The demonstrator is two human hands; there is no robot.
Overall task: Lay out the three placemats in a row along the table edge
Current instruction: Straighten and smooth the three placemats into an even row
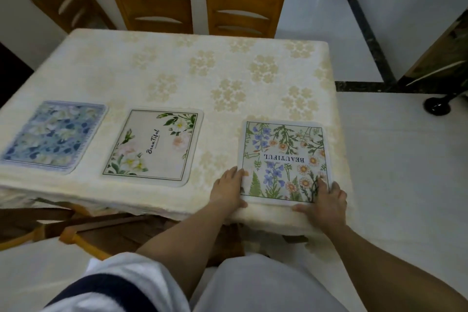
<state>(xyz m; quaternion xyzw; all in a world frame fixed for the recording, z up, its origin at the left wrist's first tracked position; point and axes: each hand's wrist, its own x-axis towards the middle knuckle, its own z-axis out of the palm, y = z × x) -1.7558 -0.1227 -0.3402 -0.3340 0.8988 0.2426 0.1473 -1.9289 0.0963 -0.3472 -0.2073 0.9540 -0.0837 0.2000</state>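
Observation:
Three placemats lie along the near edge of the table [192, 68], which is covered in a cream cloth. A blue floral placemat [54, 135] is at the left. A beige placemat with white flowers [153, 144] lies in the middle. At the right sits a wildflower placemat [285, 159] printed with "BEAUTIFUL" upside down to me. My left hand [228, 189] holds its near left corner, fingers resting on the mat. On the near right corner my right hand [325, 200] grips the mat, thumb under the front edge.
Three wooden chairs [243, 11] stand at the table's far side. More chair parts [83, 240] sit under the near edge at the left. White tiled floor [400, 159] lies to the right, with a dark furniture foot [436, 106] on it.

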